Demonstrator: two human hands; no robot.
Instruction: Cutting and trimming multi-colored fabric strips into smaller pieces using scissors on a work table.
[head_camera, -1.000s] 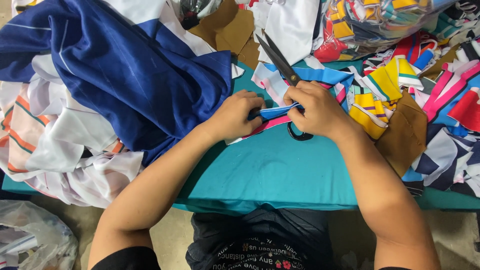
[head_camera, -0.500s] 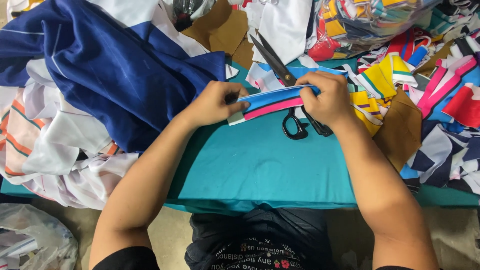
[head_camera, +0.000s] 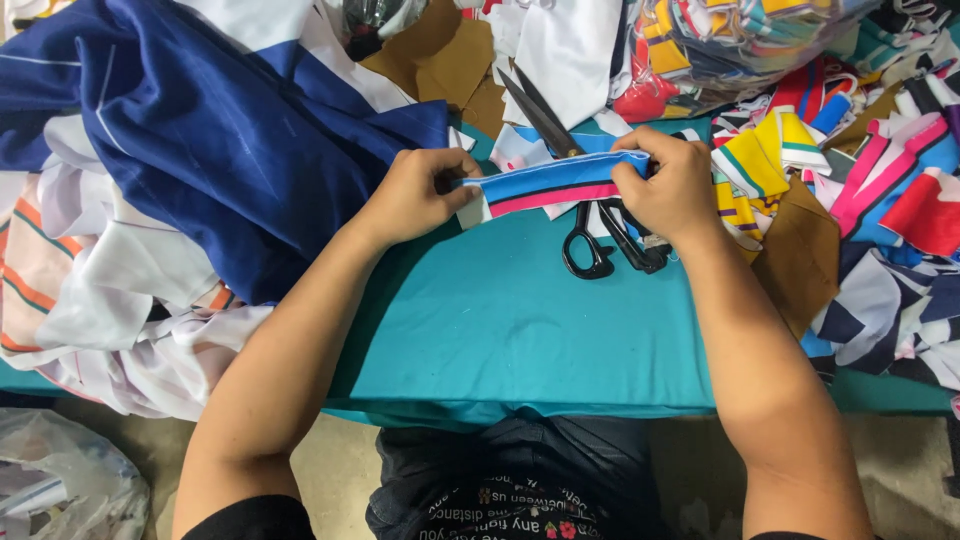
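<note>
My left hand pinches the left end of a striped fabric strip, blue with pink, black and white bands. My right hand grips its right end, so the strip is stretched flat between both hands above the teal table cover. Black-handled scissors lie on the table just behind and under the strip, blades pointing away from me, handles near my right hand.
A large navy and white garment pile fills the left side. Brown cardboard pieces lie at the back. Colourful fabric scraps and a clear bag of scraps crowd the right. A plastic bag sits on the floor.
Both hands moved apart and slightly away from me, pulling the bunched strip out straight. The scissors, earlier under my right hand, now lie uncovered on the table.
</note>
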